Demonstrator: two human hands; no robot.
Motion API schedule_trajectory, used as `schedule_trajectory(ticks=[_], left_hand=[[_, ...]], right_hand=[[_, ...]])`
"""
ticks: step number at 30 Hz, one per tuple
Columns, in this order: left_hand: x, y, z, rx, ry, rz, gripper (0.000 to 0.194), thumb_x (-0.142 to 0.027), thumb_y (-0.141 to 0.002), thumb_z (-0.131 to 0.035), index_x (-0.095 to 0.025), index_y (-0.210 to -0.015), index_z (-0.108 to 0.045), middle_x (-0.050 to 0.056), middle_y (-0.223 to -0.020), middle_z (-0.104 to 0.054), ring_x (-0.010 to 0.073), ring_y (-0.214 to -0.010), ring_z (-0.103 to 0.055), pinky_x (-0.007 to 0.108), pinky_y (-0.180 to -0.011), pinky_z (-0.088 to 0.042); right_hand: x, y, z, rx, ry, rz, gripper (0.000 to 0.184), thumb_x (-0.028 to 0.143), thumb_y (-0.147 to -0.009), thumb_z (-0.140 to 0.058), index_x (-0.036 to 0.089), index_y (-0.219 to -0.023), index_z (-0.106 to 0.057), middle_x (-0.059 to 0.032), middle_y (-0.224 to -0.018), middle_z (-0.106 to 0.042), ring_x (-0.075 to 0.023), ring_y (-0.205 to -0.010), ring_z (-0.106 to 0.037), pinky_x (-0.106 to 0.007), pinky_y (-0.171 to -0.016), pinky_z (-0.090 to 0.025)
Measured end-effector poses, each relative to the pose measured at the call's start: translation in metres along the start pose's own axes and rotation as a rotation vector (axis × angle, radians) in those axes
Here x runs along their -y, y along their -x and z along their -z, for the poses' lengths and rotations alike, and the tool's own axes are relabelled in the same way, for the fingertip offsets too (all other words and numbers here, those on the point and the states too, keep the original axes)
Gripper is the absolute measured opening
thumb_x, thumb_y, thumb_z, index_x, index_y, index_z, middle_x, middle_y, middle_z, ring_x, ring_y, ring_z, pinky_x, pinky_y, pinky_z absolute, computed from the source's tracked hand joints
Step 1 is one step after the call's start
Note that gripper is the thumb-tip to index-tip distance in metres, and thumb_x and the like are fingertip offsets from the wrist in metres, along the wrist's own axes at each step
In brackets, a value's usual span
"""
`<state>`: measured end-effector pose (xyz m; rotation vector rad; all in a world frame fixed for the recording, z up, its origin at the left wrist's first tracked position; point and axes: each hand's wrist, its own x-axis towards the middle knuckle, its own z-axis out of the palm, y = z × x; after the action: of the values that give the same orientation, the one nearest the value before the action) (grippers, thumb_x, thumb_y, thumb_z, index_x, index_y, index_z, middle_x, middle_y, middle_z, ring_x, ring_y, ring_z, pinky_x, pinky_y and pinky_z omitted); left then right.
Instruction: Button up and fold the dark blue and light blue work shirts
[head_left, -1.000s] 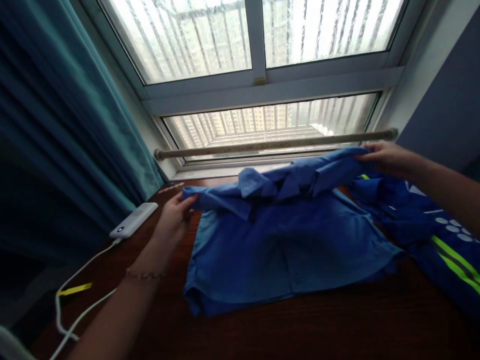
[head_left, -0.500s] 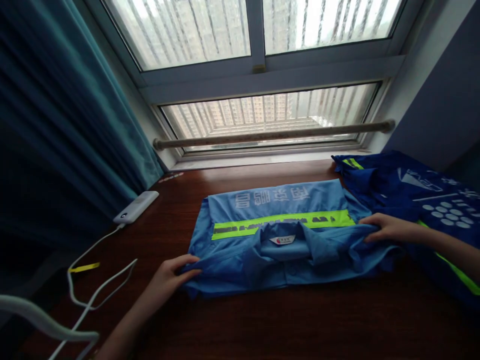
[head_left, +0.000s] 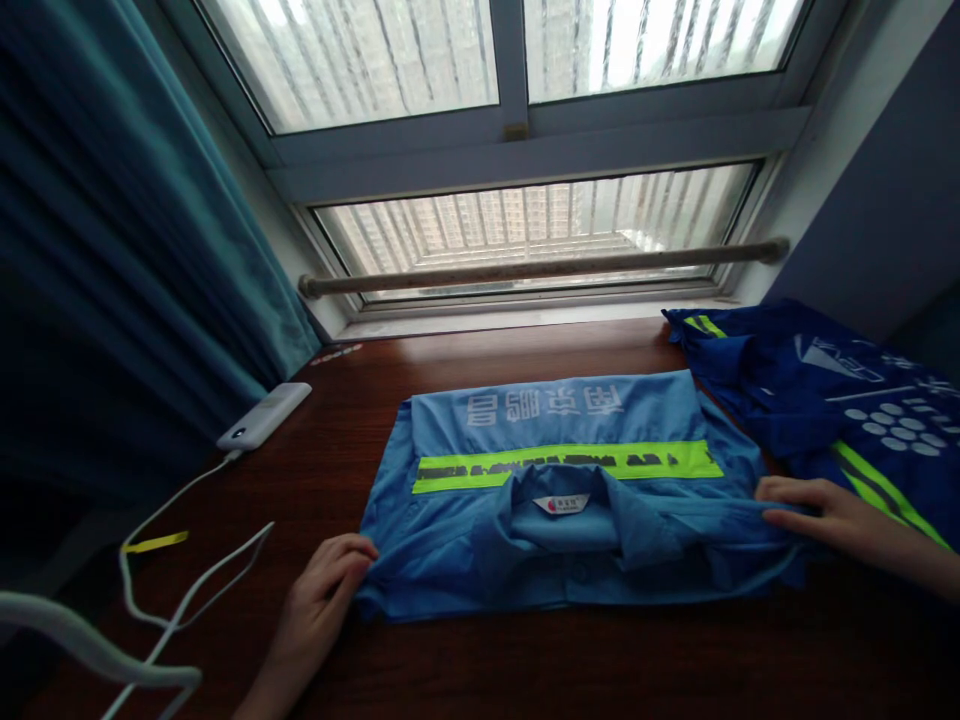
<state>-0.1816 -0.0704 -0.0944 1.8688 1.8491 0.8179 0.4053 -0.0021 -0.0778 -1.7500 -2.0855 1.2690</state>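
A light blue work shirt (head_left: 555,500) lies folded on the dark wooden table (head_left: 525,660), collar toward me, with a neon yellow reflective stripe and white lettering on the far half. My left hand (head_left: 322,590) pinches the shirt's near left corner, fingers closed on the cloth. At the shirt's near right edge, my right hand (head_left: 817,510) grips the fabric with curled fingers.
A darker blue garment (head_left: 825,390) with yellow stripes and white print lies at the right. A white power bank (head_left: 264,416) with white cables (head_left: 180,590) sits at the left, beside a teal curtain (head_left: 112,250). A window with a rail (head_left: 540,268) stands behind.
Both hands brought the shirt's top half from the window side down toward me, folding it over. The stripe and lettering now face up. Since then the hands drew the corners slightly nearer.
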Motion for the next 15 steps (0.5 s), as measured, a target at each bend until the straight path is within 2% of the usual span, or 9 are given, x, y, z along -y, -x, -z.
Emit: schedule_trajectory(ticks=[3, 5, 7, 8, 9, 10, 13, 15], left_hand=[[-0.001, 0.004, -0.001, -0.046, -0.074, 0.011, 0.036, -0.048, -0.078, -0.041, -0.024, -0.060, -0.062, 0.005, -0.100, -0.060, 0.0242, -0.106, -0.046, 0.035, -0.096, -0.034], [-0.004, 0.007, -0.003, -0.113, -0.183, 0.068, 0.037, -0.052, -0.075, -0.043, -0.023, -0.061, -0.061, 0.006, -0.104, -0.058, 0.0256, -0.108, -0.045, 0.036, -0.097, -0.032], [-0.006, 0.008, -0.005, -0.167, -0.304, 0.192, 0.041, -0.058, -0.070, -0.045, -0.021, -0.075, -0.060, 0.010, -0.107, -0.056, 0.0278, -0.104, -0.048, 0.039, -0.094, -0.035], [-0.008, 0.008, -0.005, -0.175, -0.350, 0.275, 0.049, -0.062, -0.068, -0.044, -0.018, -0.085, -0.059, 0.013, -0.107, -0.055, 0.0291, -0.100, -0.051, 0.040, -0.090, -0.037], [-0.010, 0.008, -0.005, -0.161, -0.377, 0.358, 0.057, -0.064, -0.067, -0.042, -0.015, -0.094, -0.055, 0.015, -0.106, -0.055, 0.0304, -0.097, -0.053, 0.041, -0.087, -0.040], [-0.012, 0.006, -0.004, -0.124, -0.384, 0.436, 0.063, -0.066, -0.066, -0.041, -0.013, -0.099, -0.053, 0.016, -0.103, -0.056, 0.0313, -0.094, -0.055, 0.041, -0.083, -0.041], [-0.023, -0.001, -0.003, 0.070, -0.309, 0.555, 0.061, -0.067, -0.066, -0.038, -0.015, -0.093, -0.054, 0.012, -0.091, -0.062, 0.0306, -0.089, -0.058, 0.038, -0.079, -0.043], [-0.031, -0.007, -0.004, 0.138, -0.288, 0.571, 0.055, -0.067, -0.065, -0.040, -0.018, -0.087, -0.055, 0.010, -0.084, -0.064, 0.0299, -0.085, -0.060, 0.036, -0.076, -0.044]], right_hand=[[-0.003, 0.009, -0.016, -0.110, 0.012, 0.076, 0.020, 0.054, -0.073, -0.046, 0.042, -0.066, -0.060, -0.0020, -0.100, -0.056, -0.0272, -0.101, -0.051, -0.036, -0.090, -0.038], [-0.009, 0.014, -0.028, -0.251, 0.034, -0.006, 0.025, 0.058, -0.069, -0.047, 0.042, -0.055, -0.059, -0.0008, -0.105, -0.054, -0.0277, -0.107, -0.048, -0.037, -0.094, -0.034], [-0.018, 0.019, -0.039, -0.411, 0.025, -0.103, 0.027, 0.060, -0.062, -0.053, 0.040, -0.046, -0.055, 0.0007, -0.109, -0.052, -0.0277, -0.109, -0.046, -0.037, -0.096, -0.033], [-0.023, 0.020, -0.043, -0.473, -0.009, -0.139, 0.022, 0.060, -0.058, -0.057, 0.041, -0.047, -0.055, 0.0013, -0.111, -0.051, -0.0270, -0.110, -0.046, -0.036, -0.094, -0.034], [-0.027, 0.022, -0.047, -0.518, -0.068, -0.166, 0.015, 0.059, -0.055, -0.061, 0.045, -0.054, -0.056, 0.0018, -0.112, -0.050, -0.0260, -0.109, -0.046, -0.035, -0.092, -0.038], [-0.031, 0.022, -0.050, -0.549, -0.144, -0.191, 0.017, 0.057, -0.052, -0.064, 0.050, -0.065, -0.055, 0.0017, -0.113, -0.049, -0.0248, -0.108, -0.048, -0.033, -0.089, -0.041], [-0.033, 0.021, -0.053, -0.538, -0.401, -0.322, 0.060, 0.052, -0.047, -0.068, 0.058, -0.099, -0.039, -0.0017, -0.109, -0.053, -0.0236, -0.103, -0.052, -0.032, -0.081, -0.047], [-0.023, 0.020, -0.052, -0.428, -0.501, -0.408, 0.064, 0.054, -0.051, -0.063, 0.055, -0.107, -0.034, -0.0027, -0.104, -0.058, -0.0246, -0.100, -0.055, -0.035, -0.077, -0.050]])
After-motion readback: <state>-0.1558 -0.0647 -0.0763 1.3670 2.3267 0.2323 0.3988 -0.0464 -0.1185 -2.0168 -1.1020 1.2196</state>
